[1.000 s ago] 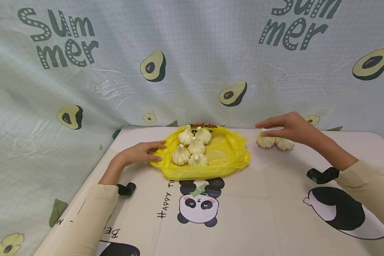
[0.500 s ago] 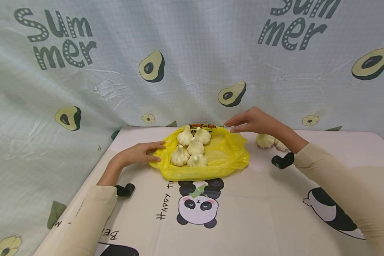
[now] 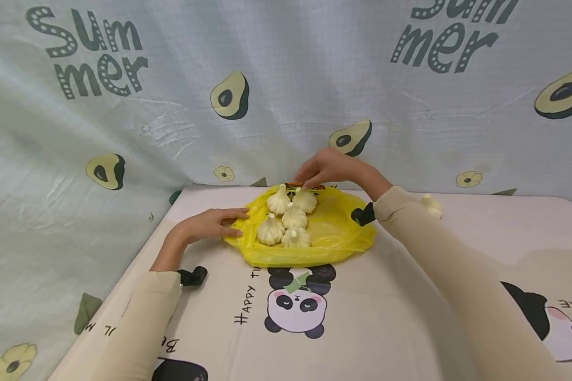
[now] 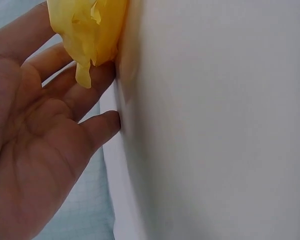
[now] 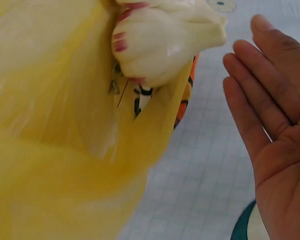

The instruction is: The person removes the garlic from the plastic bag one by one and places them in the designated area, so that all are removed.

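A yellow plastic bag (image 3: 340, 230) lies spread on the table with several white garlic bulbs grouped on its left half. My left hand (image 3: 205, 224) rests at the bag's left edge; in the left wrist view its relaxed fingers (image 4: 87, 97) lie beside the crumpled yellow end. Over the bag's back edge hovers my right hand (image 3: 332, 166), its fingertips close to the rear garlic bulb (image 3: 305, 202). The right wrist view shows that hand's fingers straight and apart from the purple-streaked garlic (image 5: 155, 47), holding nothing.
Another garlic bulb (image 3: 431, 205) sits on the table to the right, partly behind the right sleeve (image 3: 424, 238). An orange and black pattern (image 5: 184, 100) shows at the bag's back edge. A printed curtain (image 3: 276, 95) hangs right behind the table.
My right hand has moved left from the two garlic bulbs at the right to above the bag's back, carrying nothing. The left hand and the bulbs on the bag stay put.
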Tool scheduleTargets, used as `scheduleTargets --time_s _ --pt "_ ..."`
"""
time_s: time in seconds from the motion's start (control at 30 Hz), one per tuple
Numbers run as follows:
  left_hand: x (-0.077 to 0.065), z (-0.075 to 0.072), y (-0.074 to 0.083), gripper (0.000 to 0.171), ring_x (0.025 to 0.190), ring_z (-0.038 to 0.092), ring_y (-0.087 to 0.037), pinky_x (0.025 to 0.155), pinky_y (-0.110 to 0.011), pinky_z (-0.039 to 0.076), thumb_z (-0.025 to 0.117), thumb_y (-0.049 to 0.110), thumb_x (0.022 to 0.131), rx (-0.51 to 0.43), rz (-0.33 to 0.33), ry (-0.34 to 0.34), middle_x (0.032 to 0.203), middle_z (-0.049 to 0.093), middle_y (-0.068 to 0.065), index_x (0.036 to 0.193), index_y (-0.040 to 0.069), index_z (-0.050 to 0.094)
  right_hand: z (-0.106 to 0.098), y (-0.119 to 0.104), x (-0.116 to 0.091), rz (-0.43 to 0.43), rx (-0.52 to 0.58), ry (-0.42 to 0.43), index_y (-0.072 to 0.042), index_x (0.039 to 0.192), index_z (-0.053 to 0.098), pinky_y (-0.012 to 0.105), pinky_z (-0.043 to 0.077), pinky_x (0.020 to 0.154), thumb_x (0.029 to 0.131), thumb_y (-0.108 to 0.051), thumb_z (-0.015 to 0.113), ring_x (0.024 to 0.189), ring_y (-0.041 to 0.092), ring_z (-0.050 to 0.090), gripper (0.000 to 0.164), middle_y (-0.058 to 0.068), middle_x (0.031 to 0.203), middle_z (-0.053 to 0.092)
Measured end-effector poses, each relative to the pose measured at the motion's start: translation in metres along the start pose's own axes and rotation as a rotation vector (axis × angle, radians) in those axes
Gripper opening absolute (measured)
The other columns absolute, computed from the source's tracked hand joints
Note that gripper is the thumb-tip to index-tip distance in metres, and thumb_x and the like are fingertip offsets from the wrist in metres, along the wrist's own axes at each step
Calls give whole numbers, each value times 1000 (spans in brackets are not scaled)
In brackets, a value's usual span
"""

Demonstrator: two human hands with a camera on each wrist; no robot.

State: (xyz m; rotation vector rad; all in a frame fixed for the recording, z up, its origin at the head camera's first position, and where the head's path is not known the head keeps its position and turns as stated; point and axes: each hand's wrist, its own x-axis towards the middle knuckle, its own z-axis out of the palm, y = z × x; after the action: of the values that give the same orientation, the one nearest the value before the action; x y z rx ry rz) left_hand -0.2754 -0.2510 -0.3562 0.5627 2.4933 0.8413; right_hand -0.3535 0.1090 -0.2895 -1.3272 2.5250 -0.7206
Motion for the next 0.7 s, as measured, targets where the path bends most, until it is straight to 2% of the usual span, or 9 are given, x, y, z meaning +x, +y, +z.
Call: scheduleTargets --time_s 0.13,0.23,0.33,0.5,0.7 --pt "3 0 0 61 153 24 -35 121 -58 20 70 31 97 -12 -8 -2 166 30 -8 150 10 50 6 3 16 43 25 -59 -8 127 72 36 56 94 93 -22 76 111 21 70 36 6 120 74" --pt "4 1 -1 61 153 23 -35 121 -58 19 71 31 97 -27 -14 -5 166 30 -9 150 10 50 11 11 21 102 93 -88 -9 127 72 36 55 97 92 -21 77 116 21 68 38 6 123 73" --pt "5 3 -2 61 153 24 -35 122 -58 20 71 31 96 -34 -18 -5 166 30 -9 150 11 51 16 18 23 128 133 -94 -9 124 74 36 55 95 92 -21 77 114 20 69 34 5 123 73" --pt "3 2 -2 61 153 24 -35 122 -57 20 71 30 96 -38 -19 -4 166 30 -9 150 10 51 21 22 25 122 144 -68 -9 114 79 32 56 85 92 -20 77 103 18 70 25 4 118 75" --pt "2 0 -2 61 152 25 -34 122 -56 21 71 30 96 -41 -21 -1 166 30 -8 150 11 51 22 21 26 113 161 -57 -7 112 79 33 55 83 92 -16 77 97 18 70 22 6 114 76"
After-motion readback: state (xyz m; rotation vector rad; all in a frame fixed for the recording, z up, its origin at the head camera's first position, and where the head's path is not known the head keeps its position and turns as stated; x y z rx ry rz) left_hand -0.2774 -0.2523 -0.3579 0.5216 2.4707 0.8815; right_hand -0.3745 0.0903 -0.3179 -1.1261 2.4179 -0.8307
